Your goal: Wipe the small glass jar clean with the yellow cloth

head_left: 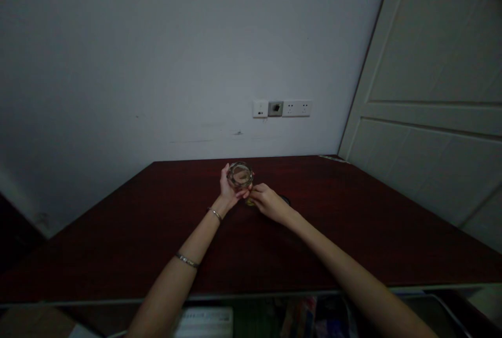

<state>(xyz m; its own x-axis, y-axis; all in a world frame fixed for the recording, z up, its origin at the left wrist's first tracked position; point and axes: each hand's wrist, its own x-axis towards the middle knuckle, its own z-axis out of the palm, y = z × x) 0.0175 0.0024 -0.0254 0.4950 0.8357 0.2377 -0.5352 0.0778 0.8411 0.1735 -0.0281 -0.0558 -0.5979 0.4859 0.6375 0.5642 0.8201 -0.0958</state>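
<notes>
A round, thick-walled clear glass ashtray (240, 175) is tilted up above the table, its hollow facing me. My left hand (227, 189) is closed around its left side and underside, with a bracelet at the wrist and another further up the forearm. Close to the ashtray's lower right edge, my right hand (270, 203) has its fingers pinched together. A small yellow thing (250, 202) shows just below those fingertips; its kind and whether it is gripped are unclear. Behind the right hand, part of a dark object (285, 200) peeks out, mostly hidden.
The dark red wooden table (157, 233) runs back to a pale wall (176, 66) with sockets (297, 108). A white panelled door (431, 92) stands at the right. Below the table's front edge are a white box (204, 322) and other stored items in shadow.
</notes>
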